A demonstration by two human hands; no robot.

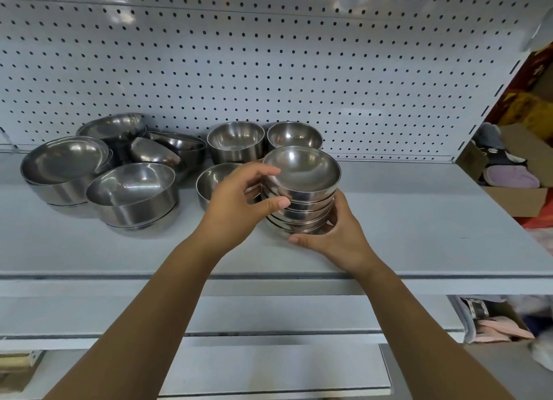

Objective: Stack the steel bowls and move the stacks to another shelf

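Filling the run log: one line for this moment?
both hands: left hand, right hand | grip: stack of steel bowls | place: shelf

A pale grey shelf (419, 220) carries larger steel bowls (131, 190) crowded at its left, three small bowls (236, 140) near the pegboard back, and a stack of small bowls (300, 202) mid-shelf.

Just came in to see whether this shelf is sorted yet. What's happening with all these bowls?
A person is gathering small steel bowls into a stack on the grey shelf. The left hand steadies its left side while the right hand cups its base on the right. Three single small bowls sit just behind and beside it, and the larger bowls lie loosely piled at the left, some tilted. The stack is not yet moved off this shelf.
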